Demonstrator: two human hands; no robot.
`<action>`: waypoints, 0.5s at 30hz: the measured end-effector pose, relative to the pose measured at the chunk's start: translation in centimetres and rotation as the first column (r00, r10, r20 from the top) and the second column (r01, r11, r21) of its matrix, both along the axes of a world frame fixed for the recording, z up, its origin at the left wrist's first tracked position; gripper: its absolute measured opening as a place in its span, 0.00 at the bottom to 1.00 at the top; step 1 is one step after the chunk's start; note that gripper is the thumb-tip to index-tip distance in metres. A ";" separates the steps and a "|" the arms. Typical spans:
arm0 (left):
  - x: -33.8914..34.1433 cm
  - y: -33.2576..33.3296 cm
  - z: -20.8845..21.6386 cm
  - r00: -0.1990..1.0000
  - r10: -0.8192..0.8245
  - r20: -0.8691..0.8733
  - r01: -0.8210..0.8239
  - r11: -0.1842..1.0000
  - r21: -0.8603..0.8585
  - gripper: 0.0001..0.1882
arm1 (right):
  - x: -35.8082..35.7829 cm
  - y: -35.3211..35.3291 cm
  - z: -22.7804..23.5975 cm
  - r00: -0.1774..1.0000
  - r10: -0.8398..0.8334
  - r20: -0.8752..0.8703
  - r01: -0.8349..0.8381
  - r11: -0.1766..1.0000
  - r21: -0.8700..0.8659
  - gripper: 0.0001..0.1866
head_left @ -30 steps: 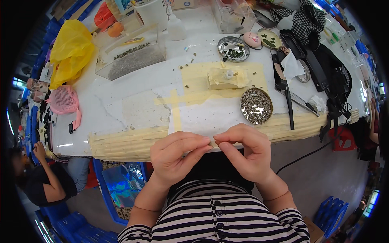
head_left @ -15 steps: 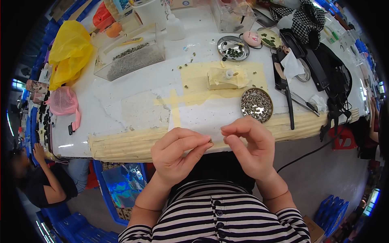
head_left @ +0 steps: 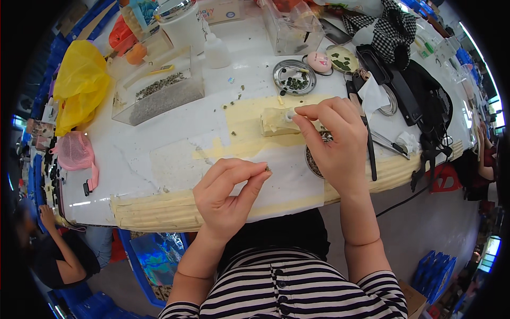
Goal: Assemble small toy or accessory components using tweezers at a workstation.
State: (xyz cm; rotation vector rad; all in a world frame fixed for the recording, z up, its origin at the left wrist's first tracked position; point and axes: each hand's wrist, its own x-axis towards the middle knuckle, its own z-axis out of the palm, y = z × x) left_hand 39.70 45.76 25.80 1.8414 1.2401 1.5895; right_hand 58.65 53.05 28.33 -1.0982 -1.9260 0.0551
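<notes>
My left hand (head_left: 223,194) is held over the near edge of the table, thumb and forefinger pinched on a tiny greenish-brown piece (head_left: 268,168), too small to name. My right hand (head_left: 336,141) reaches forward to a block wrapped in pale tape (head_left: 273,125). Its thumb and forefinger close together at a little white cup (head_left: 290,115) on top of the block; what they pinch is hidden. Under my right hand, a round dish of small grey-brown pieces (head_left: 313,162) is partly covered.
A metal dish with dark green bits (head_left: 295,80) lies beyond the block. A clear bin of grey granules (head_left: 159,103), a yellow bag (head_left: 79,87) and a white squeeze bottle (head_left: 216,52) stand left. Tweezers (head_left: 390,143) and black straps lie right. Another person sits at far left.
My right hand has moved forward from beside my left hand to the cup on the taped block. My left hand keeps its pinch on the tiny piece. The view has shifted slightly.
</notes>
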 end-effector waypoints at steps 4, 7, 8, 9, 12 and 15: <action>0.0 0.0 0.1 1.000 -0.016 0.011 0.016 1.000 -0.004 0.10 | 0.0 -0.8 0.5 0.993 -0.049 -0.105 0.055 0.997 0.057 0.07; -0.2 -0.2 0.0 1.000 -0.016 0.020 0.017 1.000 -0.019 0.11 | -0.2 -2.8 0.8 0.933 0.043 -0.357 -0.055 0.998 -0.023 0.05; -0.3 -0.2 0.1 1.000 -0.013 0.011 0.013 1.000 -0.023 0.11 | -0.4 -3.5 0.5 0.878 0.095 -0.469 -0.155 0.984 -0.092 0.05; -0.3 -0.2 0.1 1.000 -0.016 0.004 0.016 1.000 -0.025 0.11 | -0.4 -4.1 0.3 0.807 0.127 -0.576 -0.254 0.956 -0.146 0.04; -0.1 -0.3 0.3 1.000 -0.022 -0.008 0.022 1.000 -0.004 0.11 | -1.2 -5.2 -0.7 0.610 0.145 -0.779 -0.518 0.817 -0.253 0.05; -0.1 -0.3 0.2 1.000 -0.013 -0.020 0.014 1.000 0.023 0.12 | -1.4 -5.6 -0.7 0.522 0.125 -0.844 -0.639 0.713 -0.289 0.07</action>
